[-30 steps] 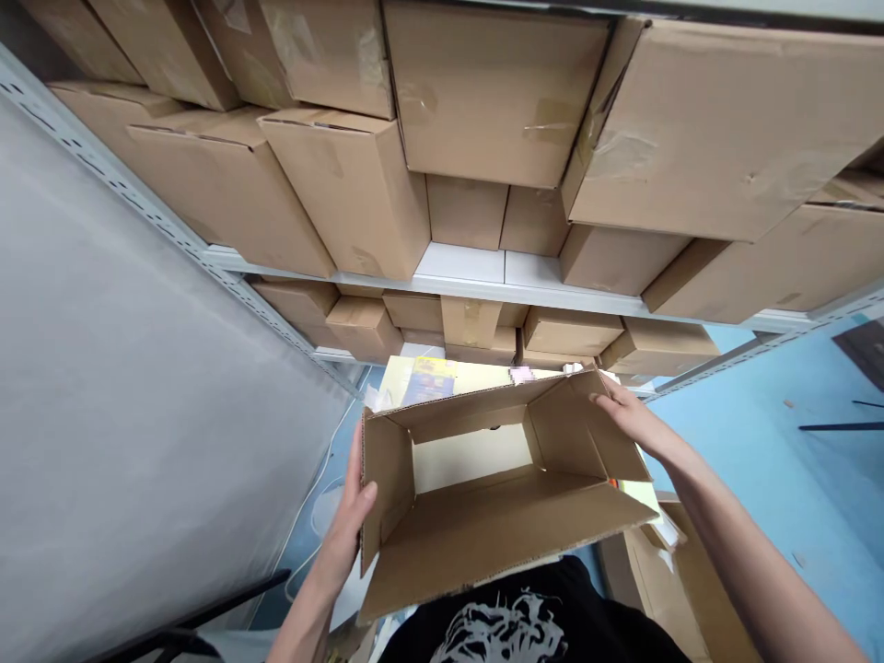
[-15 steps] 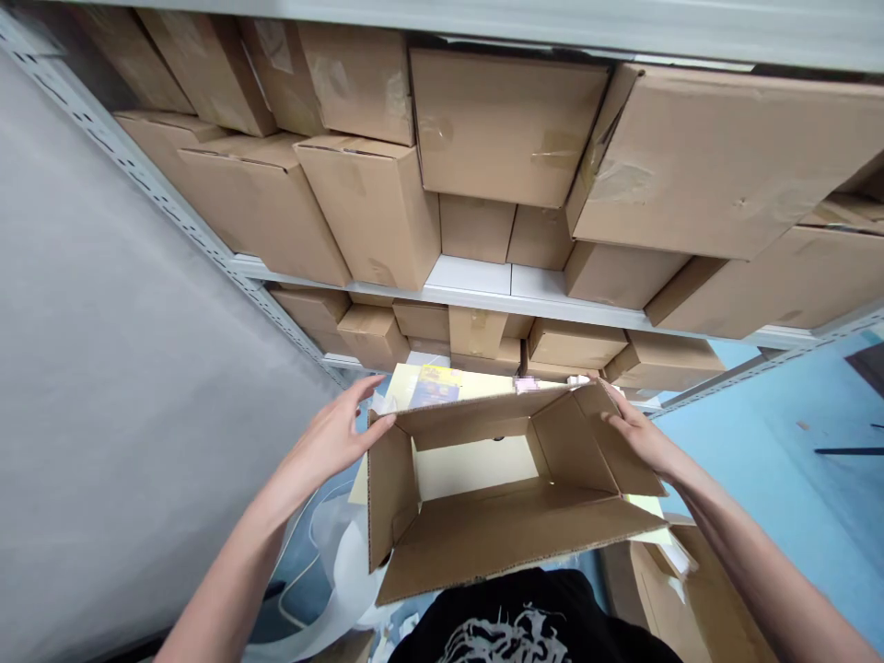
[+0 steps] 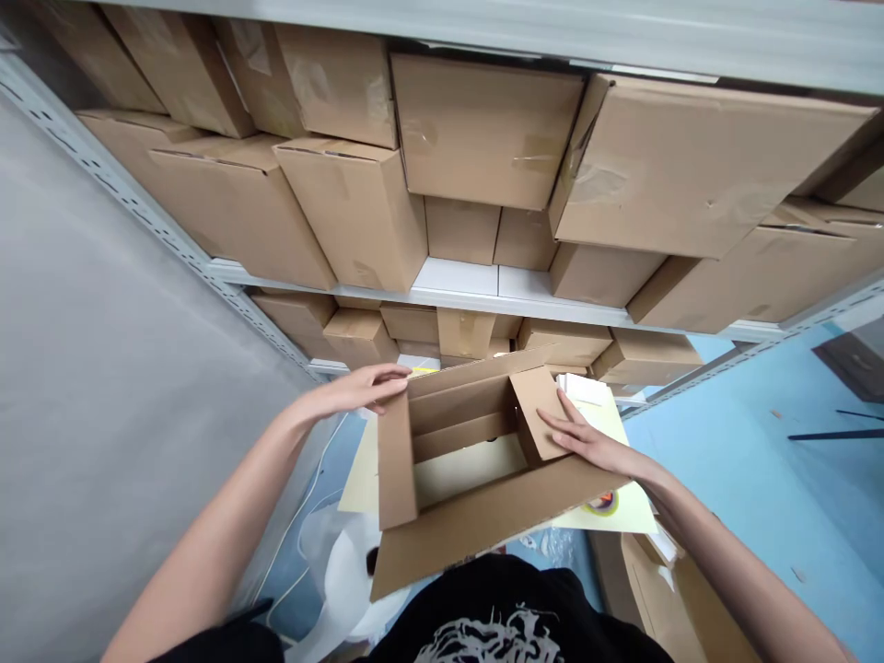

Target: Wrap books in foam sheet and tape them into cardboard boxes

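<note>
An open brown cardboard box [image 3: 476, 516] is held in front of me, its flaps partly folded and pale yellow sheets showing through its open bottom. My left hand [image 3: 366, 389] reaches over the far left corner, fingers stretched out along the far flap. My right hand [image 3: 587, 440] lies flat with fingers extended on the right end flap, pressing it inward. Neither hand wraps around anything.
Metal shelving [image 3: 470, 296] packed with closed cardboard boxes [image 3: 483, 129] rises straight ahead. A grey wall [image 3: 103, 387] is on the left. Pale yellow sheets [image 3: 622, 497] lie under the box, white plastic wrap [image 3: 345, 580] lower left, another open carton [image 3: 663, 589] lower right on blue floor [image 3: 760, 479].
The right end flap has been folded inward under my right hand. My left hand has moved up to the far flap, and the far long flap has tipped inward.
</note>
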Demonstrator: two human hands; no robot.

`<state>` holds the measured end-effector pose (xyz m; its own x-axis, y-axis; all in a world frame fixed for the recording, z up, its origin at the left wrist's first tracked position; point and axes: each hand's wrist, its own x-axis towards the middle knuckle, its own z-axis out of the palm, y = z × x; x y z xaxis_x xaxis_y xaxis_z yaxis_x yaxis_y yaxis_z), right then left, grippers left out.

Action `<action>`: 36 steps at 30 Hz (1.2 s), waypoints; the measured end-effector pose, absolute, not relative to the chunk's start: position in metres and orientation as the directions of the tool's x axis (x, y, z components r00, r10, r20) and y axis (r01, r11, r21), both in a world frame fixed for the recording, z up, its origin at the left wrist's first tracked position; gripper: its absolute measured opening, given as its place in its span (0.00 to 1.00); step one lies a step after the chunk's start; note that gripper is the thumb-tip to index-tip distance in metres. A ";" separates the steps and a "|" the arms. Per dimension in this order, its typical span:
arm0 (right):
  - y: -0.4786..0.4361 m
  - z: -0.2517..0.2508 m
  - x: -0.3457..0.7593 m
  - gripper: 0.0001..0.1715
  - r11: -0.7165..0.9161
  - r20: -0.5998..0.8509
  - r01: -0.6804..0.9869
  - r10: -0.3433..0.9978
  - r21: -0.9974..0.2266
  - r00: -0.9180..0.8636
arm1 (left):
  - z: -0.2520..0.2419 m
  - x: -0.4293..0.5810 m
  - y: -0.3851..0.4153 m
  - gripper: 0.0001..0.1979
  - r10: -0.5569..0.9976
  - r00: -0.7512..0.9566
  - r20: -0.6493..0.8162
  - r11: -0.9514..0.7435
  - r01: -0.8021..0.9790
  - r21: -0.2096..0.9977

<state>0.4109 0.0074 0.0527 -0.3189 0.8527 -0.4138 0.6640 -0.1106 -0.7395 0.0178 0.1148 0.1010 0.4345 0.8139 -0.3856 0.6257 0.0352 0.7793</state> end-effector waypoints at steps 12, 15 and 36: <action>-0.014 0.049 0.428 0.53 -0.155 -0.293 0.322 0.847 -0.934 -0.443 | -0.002 0.040 0.004 0.37 0.918 -0.096 -0.384 0.382 -0.038 0.923; -0.028 0.046 0.426 0.61 -0.108 -0.203 0.228 0.870 -0.968 -0.450 | 0.013 0.045 0.003 0.34 0.890 -0.162 -0.426 0.410 -0.121 0.904; -0.114 -0.010 0.363 0.36 -0.195 -0.092 0.443 0.966 -0.875 0.243 | -0.002 0.017 -0.037 0.36 0.841 -0.134 -0.524 0.516 -0.092 0.852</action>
<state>0.3628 -0.1142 -0.0105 0.2427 0.9657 -0.0920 0.4425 -0.1946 -0.8754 0.0171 -0.0371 -0.0021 -0.1337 0.8414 -0.5236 -0.0920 0.5155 0.8519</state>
